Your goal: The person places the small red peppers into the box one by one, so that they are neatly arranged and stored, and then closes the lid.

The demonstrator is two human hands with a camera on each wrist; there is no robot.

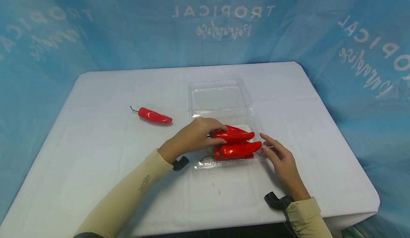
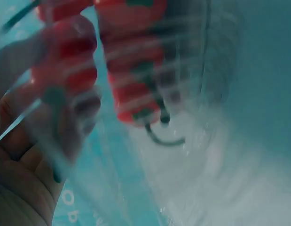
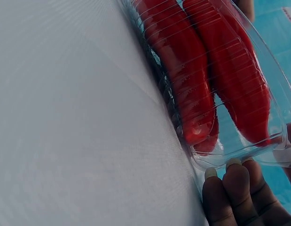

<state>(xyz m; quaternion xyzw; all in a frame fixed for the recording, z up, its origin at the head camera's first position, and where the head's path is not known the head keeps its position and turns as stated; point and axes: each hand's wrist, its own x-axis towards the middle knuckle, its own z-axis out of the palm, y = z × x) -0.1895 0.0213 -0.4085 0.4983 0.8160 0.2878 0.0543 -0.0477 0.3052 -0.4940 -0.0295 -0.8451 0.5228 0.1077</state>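
My left hand (image 1: pixel 196 135) reaches over a clear plastic clamshell container (image 1: pixel 201 165) and grips a red chili pepper (image 1: pixel 235 136) between thumb and fingers. Just in front of it another red chili pepper (image 1: pixel 241 150) lies on one more in the container, and part of a further one shows behind. Through the blurred plastic in the left wrist view, green stems (image 2: pixel 165 140) hang from the peppers. At the container's right end, my right hand (image 1: pixel 283 163) holds the rim; in the right wrist view its fingertips (image 3: pixel 234 172) touch the end wall.
The container's lid (image 1: pixel 217 97) lies folded open toward the back. A single red chili pepper (image 1: pixel 154 116) lies on the white tablecloth (image 1: pixel 96 142) to the left. Blue printed curtains (image 1: pixel 144 35) hang around the table.
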